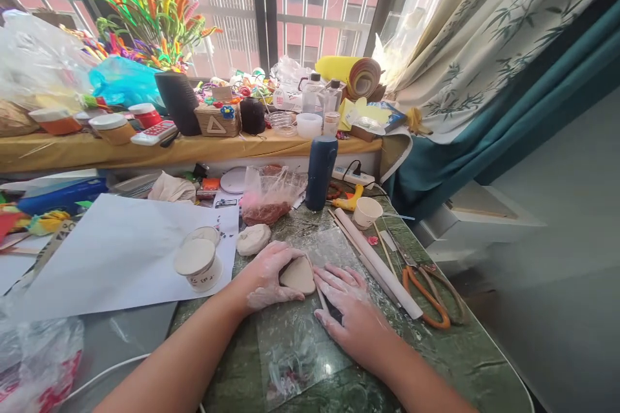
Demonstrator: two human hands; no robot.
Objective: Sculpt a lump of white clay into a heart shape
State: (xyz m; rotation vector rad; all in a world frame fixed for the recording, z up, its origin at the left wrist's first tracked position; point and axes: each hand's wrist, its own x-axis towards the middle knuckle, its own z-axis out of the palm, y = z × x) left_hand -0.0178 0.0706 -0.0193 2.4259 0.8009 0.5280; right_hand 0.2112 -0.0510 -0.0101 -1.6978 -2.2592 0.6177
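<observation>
My navy bottle [320, 174] is the mark I place things by. Nearest me, in front of it, a clear plastic sheet [290, 352] lies on the green-covered tabletop [460, 371], smeared with whitish residue. On that sheet, straight before the bottle, sits the flat clay piece [299, 276]. My left hand [266, 274] curves round it, thumb on the near edge and fingers on the far one, pinching it lightly between them. My right hand [346, 297] lies palm down, its dusty fingers stretched close together and the tips at the clay's edge, thumb apart. A thin pale stick [322, 301] shows beneath; I can't tell whether I'm pinching it.

Right of the bottle and nearer me lie orange-handled scissors [426, 297] and a pale rod [382, 264]. On its left and nearer, a paper cup [196, 261] stands on white paper [121, 251], with a clay lump [253, 239] beside the paper. Just left of the bottle slumps a clear bag [271, 197] with something reddish-brown inside. Behind it, the window ledge [194, 156] carries a yellow roll [343, 70] and, farther left, bright pipe cleaners [159, 19].
</observation>
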